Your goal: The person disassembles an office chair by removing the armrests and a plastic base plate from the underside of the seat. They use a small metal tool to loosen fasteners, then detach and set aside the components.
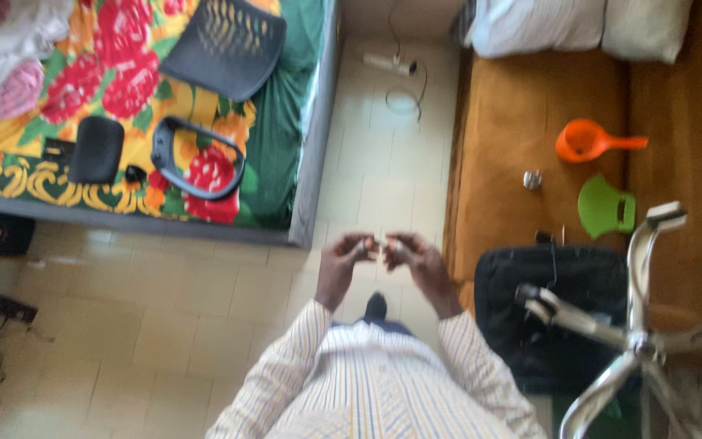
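Standing over the pale tiled floor (pixel 205 325), the person in a striped shirt holds both hands together in front of the chest, the left hand (pixel 349 250) and the right hand (pixel 406 250) each pinched shut on a small pale part (pixel 379 241) that sits between the fingertips; blur hides what it is. To handle it well, a judgement from this view would be to keep the fingertips close and steady and the piece over the body rather than over open floor, since something so small would be hard to find if dropped. On the left lies a bed with a bright floral cover (pixel 75 89) carrying a dark chair back (pixel 225 45), a black seat pad (pixel 97 149) and a curved armrest (pixel 197 158). On the right, a brown mat (pixel 522 106) bears an orange scoop (pixel 587 141), a green plastic piece (pixel 603 207) and a small metal fitting (pixel 533 179). Near the right hand sits a black bag (pixel 546 309) beside a chrome chair base (pixel 635 325).
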